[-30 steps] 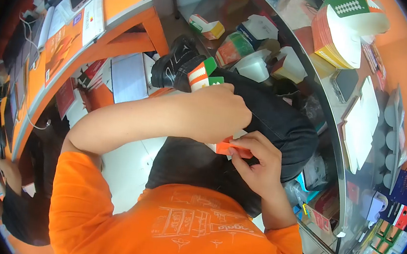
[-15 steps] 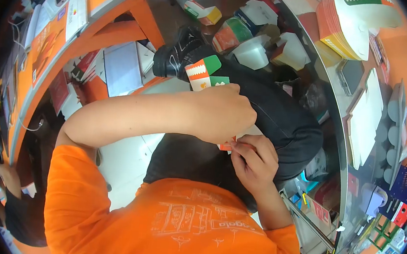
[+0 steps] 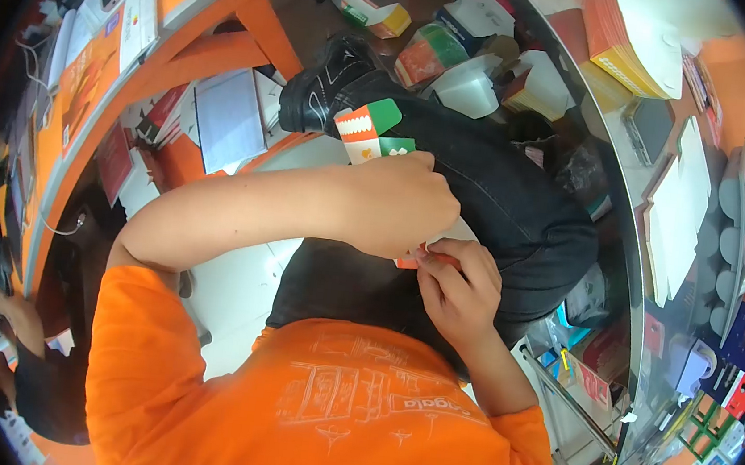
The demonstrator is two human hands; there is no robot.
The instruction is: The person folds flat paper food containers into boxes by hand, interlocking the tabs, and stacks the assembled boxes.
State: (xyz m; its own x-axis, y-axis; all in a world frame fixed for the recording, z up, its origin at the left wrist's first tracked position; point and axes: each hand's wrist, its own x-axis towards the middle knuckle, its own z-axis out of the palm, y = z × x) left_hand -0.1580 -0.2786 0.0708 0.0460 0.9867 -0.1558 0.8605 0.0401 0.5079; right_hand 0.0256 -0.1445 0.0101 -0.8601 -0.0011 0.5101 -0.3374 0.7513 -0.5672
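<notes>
A cardboard food carton (image 3: pixel 364 149), printed orange, white and green, lies across my black trousers with its flaps sticking out. My left hand (image 3: pixel 420 199) is closed over its middle, and the forearm hides much of it. At the carton's lower end, an orange and white part shows between my hands. My right hand (image 3: pixel 461 286) pinches the edge there between thumb and fingers. What exactly the left fingers grip underneath is hidden.
Several finished-looking cartons (image 3: pixel 465 85) lie on the floor past my shoe (image 3: pixel 328 89). A stack of flat cartons (image 3: pixel 637 43) and white card sheets (image 3: pixel 674 217) rest on the glass counter at right. An orange desk (image 3: pixel 174 61) stands left, with another person's arm (image 3: pixel 19 319) below it.
The whole view has shifted slightly. My right hand has moved a little left and up along the carton's lower edge, still pinching. The left hand keeps its hold.
</notes>
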